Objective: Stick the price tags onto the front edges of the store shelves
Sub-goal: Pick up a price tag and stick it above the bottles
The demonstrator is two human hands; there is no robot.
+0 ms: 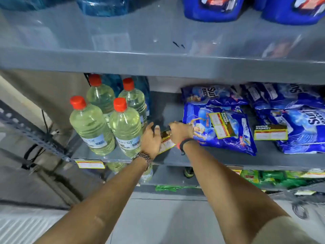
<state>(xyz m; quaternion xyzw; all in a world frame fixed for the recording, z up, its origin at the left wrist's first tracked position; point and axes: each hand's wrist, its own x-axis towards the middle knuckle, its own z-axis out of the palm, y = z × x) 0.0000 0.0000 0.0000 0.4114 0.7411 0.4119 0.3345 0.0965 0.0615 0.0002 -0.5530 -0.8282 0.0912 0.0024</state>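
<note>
- Right now, head view: both arms reach into the middle shelf (202, 161), and the left hand (150, 138) and right hand (179, 133) meet over a yellow-edged price tag (166, 144) lying just behind the shelf's front lip.
- Left hand's fingers curl loosely at the tag's left end; whether they actually pinch it, I cannot tell, the hand hides the contact.
- Right hand's fingers are bunched closed above the tag's top edge, and something dark shows between the 2 hands; what it is stays unclear.
- 2 more loose tags wait: one (221, 125) lies on a blue detergent pouch (219, 127), another (270, 134) rests against the next pouch over.
- 1 tag (90, 164) is already on the front edge, below 4 red-capped bottles (107, 120) standing at the left.
- Handling call: this tag looks like thin card or paper, very light, bendy, easy to crease; if adhesive-backed it will grab fingers.
- Best hold, I reckon, is by the 2 short ends, keeping it flat and taut, then pressing from the middle outward along the edge.
</note>
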